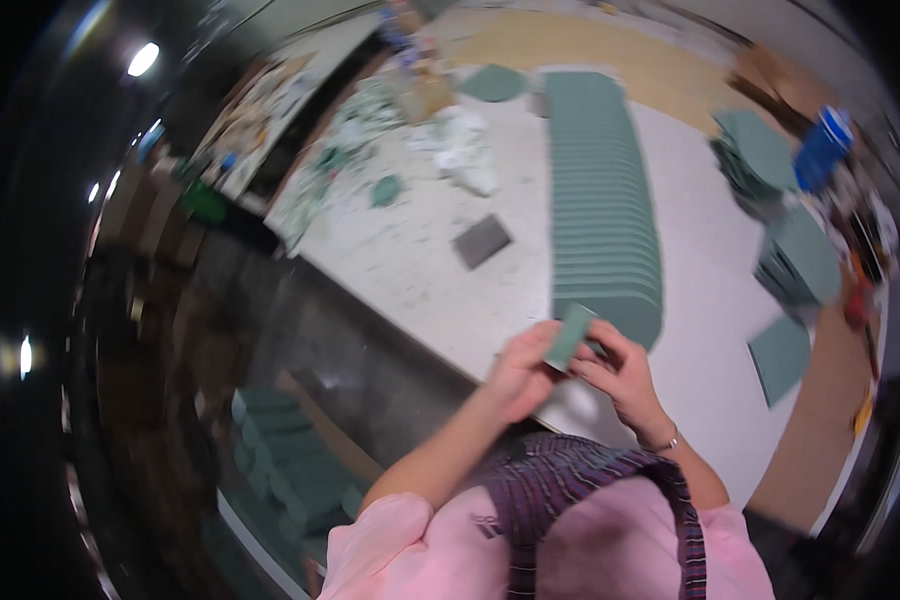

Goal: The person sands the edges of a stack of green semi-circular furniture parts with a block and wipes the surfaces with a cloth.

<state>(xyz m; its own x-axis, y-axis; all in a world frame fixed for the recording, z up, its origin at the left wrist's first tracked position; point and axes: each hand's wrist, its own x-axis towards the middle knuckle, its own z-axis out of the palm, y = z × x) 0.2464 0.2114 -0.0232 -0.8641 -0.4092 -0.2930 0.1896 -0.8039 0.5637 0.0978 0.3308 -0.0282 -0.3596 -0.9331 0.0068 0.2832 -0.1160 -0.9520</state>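
Observation:
Near the front edge of the table, my left hand [523, 372] grips a small, pale green oblong piece [568, 340] from its left side. The fingers of my right hand [625, 375] are bent around its right side, and their tips are partly hidden behind it. What the piece is made of I cannot tell. Just beyond my hands lies a long row of overlapping flat green pieces with rounded ends [605, 200], running away from me across the white table [400, 280]. A small grey rectangular pad [482, 241] rests to the left of the row.
Stacked green sheets [798, 255] and a single green sheet [780, 360] lie at the right, by a blue container [825, 148] and a brown board [815, 430]. White and green scraps [460, 145] are heaped at the far left. More green pieces [290, 455] sit below, left of the table.

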